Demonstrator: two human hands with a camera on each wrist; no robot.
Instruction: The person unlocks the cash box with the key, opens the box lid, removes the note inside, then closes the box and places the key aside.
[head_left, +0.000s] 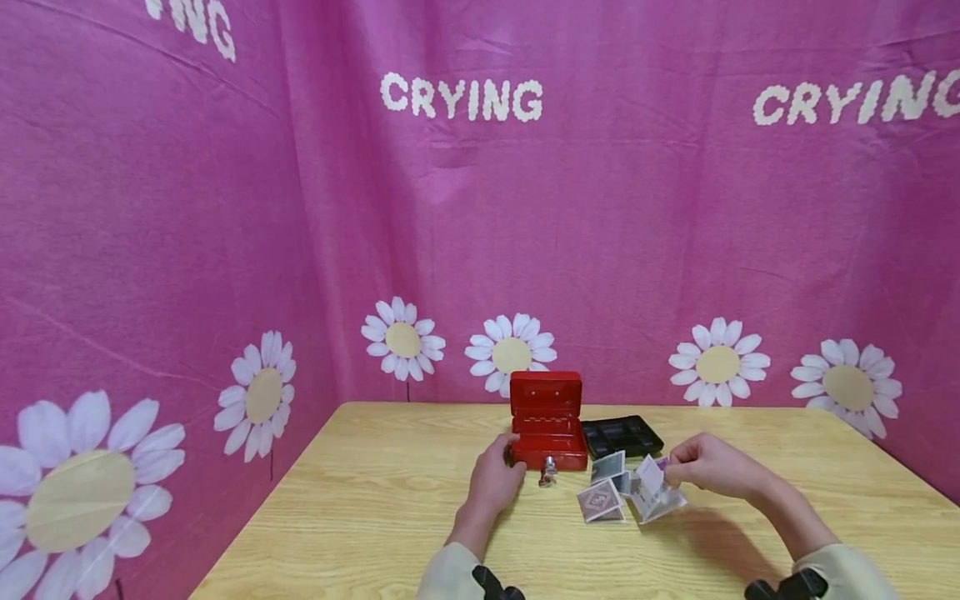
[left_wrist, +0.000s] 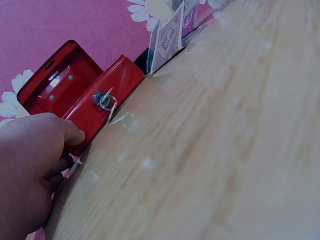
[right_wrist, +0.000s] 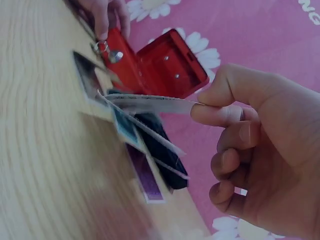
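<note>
Left grip: thumb laid on the front face of the red cash box, other fingers bent round its left side, partly hidden. So it's holding the box by the front left corner, gap about as wide as that corner. Right grip: closed down to a thin pinch, thumb against forefinger, on one end of a folded paper note. Remaining fingers loosely curled. The note's leaves splay apart beneath; can't tell if it touches the others.

Box sits toward the far side of the worktop, lid up. Key in the front lock, ring dangling. Black tray, divided into compartments, is just right of the box.

More folded notes stand and lie in front of the tray, between box and right grip: a brownish one, a greenish one, a purple note. Emblem and lettering on the brownish one, too small to read surely. No brand I can make out on the box front.

Pink backdrop reads "CRYING" in white letters at centre; repeats at either side run off the edge. White daisies printed lower down.
</note>
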